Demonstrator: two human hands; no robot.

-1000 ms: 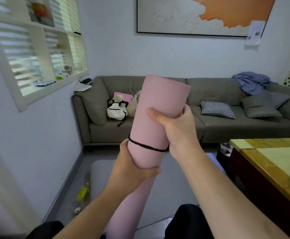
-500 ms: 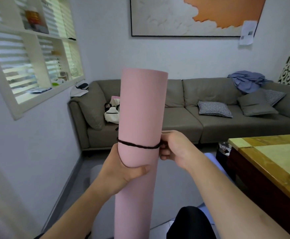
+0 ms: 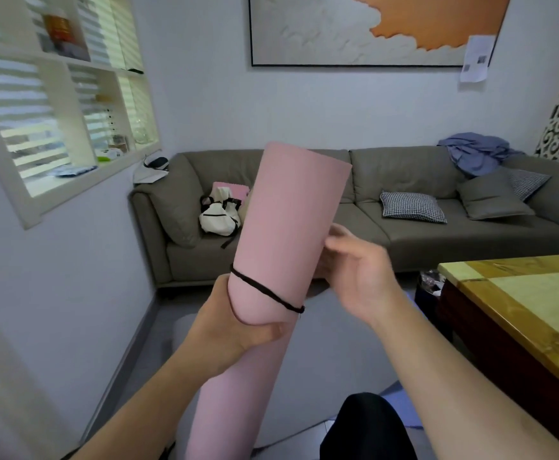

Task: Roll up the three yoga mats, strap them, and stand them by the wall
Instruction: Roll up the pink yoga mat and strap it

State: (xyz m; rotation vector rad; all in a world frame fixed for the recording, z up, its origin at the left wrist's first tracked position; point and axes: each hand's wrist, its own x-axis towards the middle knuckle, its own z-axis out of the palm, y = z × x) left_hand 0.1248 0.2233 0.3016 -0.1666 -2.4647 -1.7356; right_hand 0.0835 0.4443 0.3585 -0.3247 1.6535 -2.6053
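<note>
Head view: a rolled pink mat (image 3: 281, 260) stands nearly upright in front of the person, its long axis running from the bottom edge of the picture up and leaning a little to the right, with the open top end level with the back of the sofa (image 3: 404, 234). A thin black cord (image 3: 265, 290) rings the roll at a slant, lower on the right side. The left hand (image 3: 235, 330) grips the mat just under the cord, its grip closed round the roll with the thumb across the front. The right hand (image 3: 354, 273) is at the right flank of the roll above the cord; its fingers are loosely bent and blurred, and I cannot tell whether they touch the mat or hold anything.

Behind the mat, on the sofa, sit a white bag (image 3: 220, 214), a checked cushion (image 3: 412, 207), a grey cushion (image 3: 494, 199) and a heap of blue cloth (image 3: 474, 152). A desk (image 3: 517, 293) with a yellow and green top juts in from the right, near the right forearm. A large picture (image 3: 354, 28) hangs on the far wall, and shelves (image 3: 72, 104) are set into the left wall. A grey mat (image 3: 185, 330) lies on the floor behind the roll, partly hidden by it.
</note>
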